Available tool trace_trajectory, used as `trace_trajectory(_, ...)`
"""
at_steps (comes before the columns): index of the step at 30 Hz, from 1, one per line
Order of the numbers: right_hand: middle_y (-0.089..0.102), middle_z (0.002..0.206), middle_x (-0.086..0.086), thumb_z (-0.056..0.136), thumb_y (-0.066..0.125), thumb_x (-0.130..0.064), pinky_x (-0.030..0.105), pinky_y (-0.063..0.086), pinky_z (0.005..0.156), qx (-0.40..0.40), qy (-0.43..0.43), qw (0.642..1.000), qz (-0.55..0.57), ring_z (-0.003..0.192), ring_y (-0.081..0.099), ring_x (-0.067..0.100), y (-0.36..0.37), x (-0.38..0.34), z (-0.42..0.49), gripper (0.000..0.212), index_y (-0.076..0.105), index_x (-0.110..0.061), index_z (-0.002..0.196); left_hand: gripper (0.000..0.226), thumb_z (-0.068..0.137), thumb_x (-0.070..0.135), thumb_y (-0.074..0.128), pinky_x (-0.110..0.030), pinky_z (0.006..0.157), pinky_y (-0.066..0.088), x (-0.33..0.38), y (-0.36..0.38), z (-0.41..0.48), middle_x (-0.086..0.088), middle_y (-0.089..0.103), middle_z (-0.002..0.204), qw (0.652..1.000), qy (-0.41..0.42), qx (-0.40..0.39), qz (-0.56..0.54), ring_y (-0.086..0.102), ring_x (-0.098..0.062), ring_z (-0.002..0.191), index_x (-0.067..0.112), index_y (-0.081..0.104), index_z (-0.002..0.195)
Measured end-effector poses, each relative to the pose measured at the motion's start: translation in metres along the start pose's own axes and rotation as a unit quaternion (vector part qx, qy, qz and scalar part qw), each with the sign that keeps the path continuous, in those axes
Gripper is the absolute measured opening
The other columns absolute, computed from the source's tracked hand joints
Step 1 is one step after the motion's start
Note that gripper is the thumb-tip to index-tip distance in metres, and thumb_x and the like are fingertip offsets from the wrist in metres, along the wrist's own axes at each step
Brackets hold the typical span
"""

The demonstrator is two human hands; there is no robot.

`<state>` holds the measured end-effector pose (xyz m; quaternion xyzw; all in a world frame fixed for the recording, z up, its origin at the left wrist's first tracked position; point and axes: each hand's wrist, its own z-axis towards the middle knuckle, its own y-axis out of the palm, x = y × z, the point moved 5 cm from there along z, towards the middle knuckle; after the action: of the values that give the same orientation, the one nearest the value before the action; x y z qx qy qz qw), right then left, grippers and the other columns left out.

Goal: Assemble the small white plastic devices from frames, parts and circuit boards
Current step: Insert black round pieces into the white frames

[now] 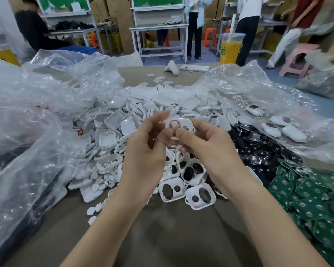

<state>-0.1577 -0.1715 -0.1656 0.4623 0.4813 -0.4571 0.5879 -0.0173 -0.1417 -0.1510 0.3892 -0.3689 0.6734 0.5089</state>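
Note:
Both hands are raised over the table's middle, holding one small white frame (178, 123) with a red ring in its larger hole and a smaller round hole beside it. My left hand (147, 151) pinches the frame's left edge with curled fingers. My right hand (204, 145) grips its right side, thumb on the front. Below the hands lie several empty white frames (172, 189). White shell halves (112, 124) are heaped to the left. Green circuit boards (312, 201) lie at the right, black round parts (258, 151) beside them.
Crumpled clear plastic bags (37, 105) cover the left and far right of the table. Finished white devices (272, 130) lie on the right bag. A drink cup (230, 48), a phone (194, 68) and a white tool stand at the far edge. People stand at benches behind.

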Motion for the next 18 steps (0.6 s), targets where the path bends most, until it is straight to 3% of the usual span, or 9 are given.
trace_trajectory(3,0.072,0.093,0.009,0.075,0.08,-0.024,0.02,0.053,0.067,-0.04,0.06,0.987,0.145,0.084,0.071,0.017,-0.003,0.004,0.003,0.06,0.061,-0.019,0.132,0.034,0.102,0.011,0.059,-0.013,0.08,0.049,0.003,0.0,0.0,0.012,0.064,0.103,0.993,0.074,-0.035,0.08,0.066,-0.003,0.097,0.037,0.061,0.123)
trace_trajectory(6,0.075,0.097,0.009,0.078,0.077,-0.017,0.018,0.053,0.063,-0.076,0.084,0.972,0.206,0.091,0.068,0.02,-0.002,0.004,0.002,0.043,0.071,-0.012,0.12,0.038,0.101,0.003,0.058,-0.022,0.093,0.052,0.003,-0.002,-0.001,0.009,0.059,0.114,0.98,0.142,-0.07,0.118,0.066,-0.015,0.108,0.029,0.061,0.128)
trace_trajectory(10,0.077,0.099,0.014,0.083,0.072,-0.021,0.015,0.054,0.065,-0.123,0.1,0.963,0.216,0.083,0.071,0.011,0.002,-0.002,-0.003,0.024,0.08,-0.011,0.103,0.027,0.105,0.014,0.055,-0.013,0.084,0.045,0.006,-0.007,-0.002,0.012,0.054,0.103,0.949,0.219,-0.065,0.219,0.061,-0.009,0.095,0.024,0.06,0.129)
trace_trajectory(13,0.076,0.095,0.015,0.087,0.07,-0.03,0.017,0.056,0.066,-0.129,0.102,0.965,0.204,0.072,0.07,0.009,0.004,-0.004,-0.003,0.027,0.079,-0.009,0.102,0.017,0.105,0.023,0.052,-0.01,0.077,0.042,0.008,-0.009,-0.004,0.014,0.053,0.094,0.947,0.231,-0.026,0.223,0.058,-0.005,0.089,0.026,0.061,0.119)
trace_trajectory(18,0.077,0.104,0.009,0.089,0.066,-0.042,0.02,0.055,0.088,-0.108,0.046,0.981,0.155,0.1,0.073,0.017,0.009,-0.002,-0.003,0.031,0.078,-0.017,0.102,0.011,0.105,0.029,0.056,-0.016,0.068,0.044,0.01,-0.01,-0.003,0.011,0.06,0.091,0.954,0.209,0.008,0.214,0.061,-0.008,0.081,0.023,0.065,0.106)
